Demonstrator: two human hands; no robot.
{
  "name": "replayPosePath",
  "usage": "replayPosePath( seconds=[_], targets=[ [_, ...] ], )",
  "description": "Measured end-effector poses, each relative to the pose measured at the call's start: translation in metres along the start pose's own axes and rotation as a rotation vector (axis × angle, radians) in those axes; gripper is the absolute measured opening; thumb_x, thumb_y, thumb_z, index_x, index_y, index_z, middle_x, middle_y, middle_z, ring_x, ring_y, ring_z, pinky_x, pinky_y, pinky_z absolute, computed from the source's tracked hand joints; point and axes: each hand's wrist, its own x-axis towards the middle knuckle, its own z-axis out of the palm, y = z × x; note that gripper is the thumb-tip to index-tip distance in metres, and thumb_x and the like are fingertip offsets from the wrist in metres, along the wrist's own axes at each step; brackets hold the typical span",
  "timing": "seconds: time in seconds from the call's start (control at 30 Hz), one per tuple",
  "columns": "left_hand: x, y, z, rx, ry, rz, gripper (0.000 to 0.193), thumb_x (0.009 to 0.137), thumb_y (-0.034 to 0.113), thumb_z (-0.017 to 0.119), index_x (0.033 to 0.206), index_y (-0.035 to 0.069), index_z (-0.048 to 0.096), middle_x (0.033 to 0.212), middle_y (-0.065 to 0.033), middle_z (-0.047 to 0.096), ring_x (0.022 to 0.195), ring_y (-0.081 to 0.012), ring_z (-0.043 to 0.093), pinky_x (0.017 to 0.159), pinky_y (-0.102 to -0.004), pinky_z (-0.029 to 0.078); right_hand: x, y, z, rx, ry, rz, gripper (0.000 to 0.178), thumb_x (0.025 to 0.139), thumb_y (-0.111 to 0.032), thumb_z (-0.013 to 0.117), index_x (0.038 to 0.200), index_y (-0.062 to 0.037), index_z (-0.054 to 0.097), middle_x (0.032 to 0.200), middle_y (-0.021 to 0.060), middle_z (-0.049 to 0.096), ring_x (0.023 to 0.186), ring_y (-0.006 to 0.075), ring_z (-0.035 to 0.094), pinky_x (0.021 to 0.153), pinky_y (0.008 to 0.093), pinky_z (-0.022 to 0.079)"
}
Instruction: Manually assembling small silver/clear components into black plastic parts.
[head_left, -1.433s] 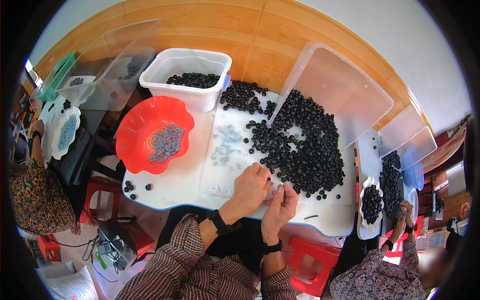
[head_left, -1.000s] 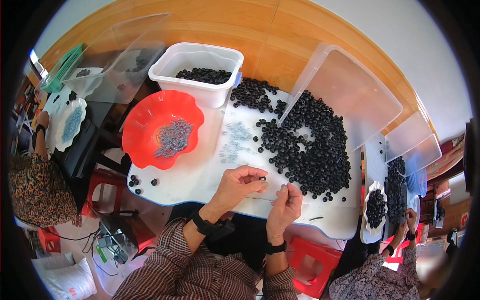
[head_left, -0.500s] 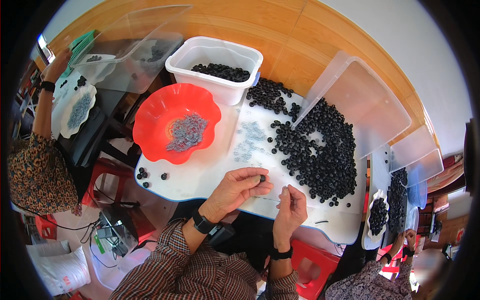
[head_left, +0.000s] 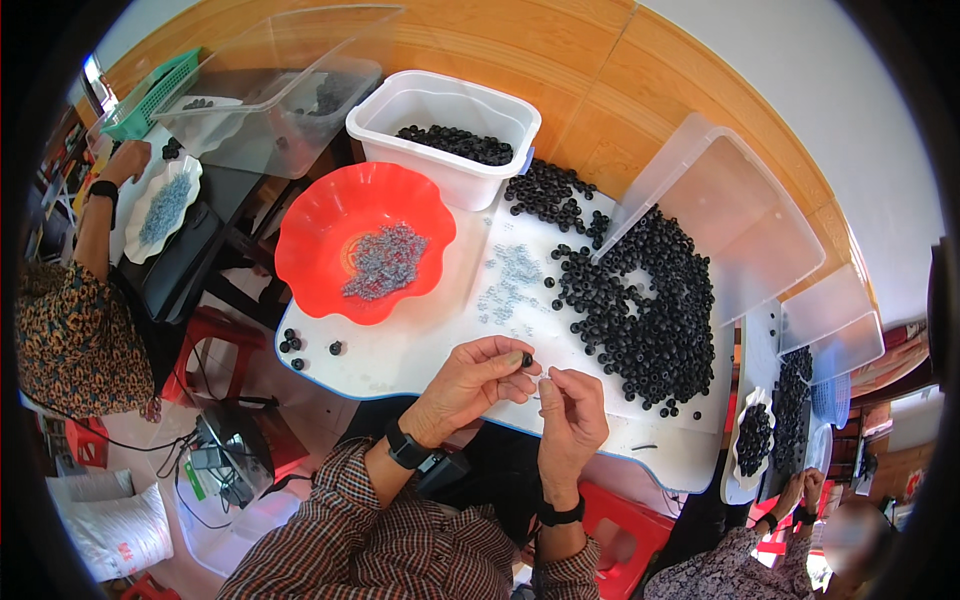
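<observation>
Between the thumb and fingers of my left hand (head_left: 478,378) is a small round black part (head_left: 526,359) that looks like a bead. My right hand (head_left: 574,415) is close beside it, thumb and forefinger pinched on a tiny pale piece (head_left: 544,378) too small to name. The fingertips of both hands almost meet over the front edge of the white table (head_left: 400,350). Beyond them lie small grey-blue pieces scattered on white sheet (head_left: 512,275). A large heap of black parts (head_left: 640,310) spreads to the right.
A red scalloped bowl (head_left: 310,220) holds more grey-blue pieces. Behind it stands a white tub (head_left: 440,95) with black parts. A clear plastic bin (head_left: 740,210) lies tipped at the heap. Several loose black parts (head_left: 290,341) sit at the left edge. Co-workers (head_left: 85,330) sit at both sides.
My right hand has moved left and slightly up, bringing its pinched fingertips close to the black part in my left hand. The left co-worker's hand has moved down from the green basket.
</observation>
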Motion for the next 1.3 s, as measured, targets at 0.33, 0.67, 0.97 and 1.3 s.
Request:
replayPosePath(
  seconds=[0.33, 0.67, 0.97, 1.3],
  targets=[
    [-0.0030, -0.0023, 0.0016, 0.154, 0.017, 0.022, 0.023, 0.095, 0.006, 0.058, 0.115, -0.004, 0.062, 0.093, -0.0111, 0.068, 0.077, -0.0157, 0.067, 0.070, -0.0288, 0.058, 0.0040, 0.0019, 0.0055, -0.001, -0.031, -0.005, 0.016, 0.084, 0.000, 0.071, 0.099, -0.0038, 0.070, 0.097, 0.0064, 0.061, 0.079, 0.0098, 0.059, 0.060, 0.0205, 0.047],
    [-0.0070, -0.0008, 0.0018, 0.271, 0.048, 0.029, 0.023, 0.094, 0.007, 0.060, 0.114, -0.004, 0.063, 0.092, -0.0100, 0.068, 0.076, -0.0143, 0.066, 0.069, -0.0276, 0.057, 0.0033, 0.0017, 0.0062, -0.045, -0.076, -0.020, 0.017, 0.083, 0.000, 0.072, 0.100, -0.0042, 0.070, 0.097, 0.0061, 0.062, 0.078, 0.0101, 0.061, 0.059, 0.0209, 0.050],
    [-0.0068, -0.0017, -0.0042, 0.353, 0.060, 0.036, 0.021, 0.095, 0.007, 0.060, 0.113, -0.004, 0.064, 0.094, -0.0103, 0.067, 0.077, -0.0138, 0.065, 0.068, -0.0291, 0.057, 0.0044, -0.0010, 0.0046, -0.060, -0.141, -0.014, 0.018, 0.084, 0.000, 0.072, 0.101, -0.0029, 0.070, 0.096, 0.0072, 0.062, 0.078, 0.0107, 0.062, 0.059, 0.0212, 0.050],
    [-0.0072, 0.0012, -0.0031, 0.231, -0.001, -0.015, 0.021, 0.096, 0.007, 0.058, 0.112, -0.004, 0.063, 0.093, -0.0107, 0.067, 0.078, -0.0158, 0.066, 0.070, -0.0301, 0.057, 0.0021, 0.0080, 0.0036, 0.061, -0.118, 0.108, 0.013, 0.085, 0.001, 0.069, 0.097, -0.0013, 0.068, 0.095, 0.0061, 0.061, 0.077, 0.0094, 0.060, 0.060, 0.0211, 0.049]
  ],
)
